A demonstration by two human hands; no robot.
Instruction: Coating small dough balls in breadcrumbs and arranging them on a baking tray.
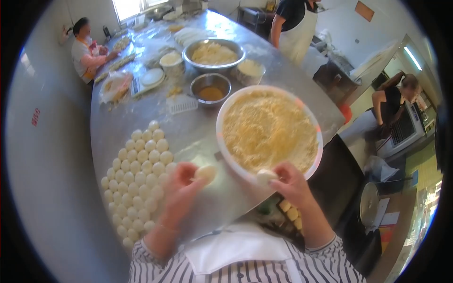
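Between the fingers and thumb of my left hand (184, 187) is a pale, flattened round of dough (206, 173), held over the steel table (226, 198). My right hand (292, 184) grips a second whitish dough piece (266, 175) at the near rim of a big white plastic basin (220, 141). Crumbly yellow filling (265, 127) lies in the basin, with a paler patch at its lower right. Left of my left hand, many smooth white dough balls (136, 177) stand in close rows; my wrist and forearm hide some of them.
Beyond the basin stand a steel bowl of brown liquid (211, 92), a wide bowl of dough (214, 55) and a digital scale (150, 79). Below my right forearm is a dark tray of round pastries (292, 214). Co-workers (88, 53) are at the far left, back and right.
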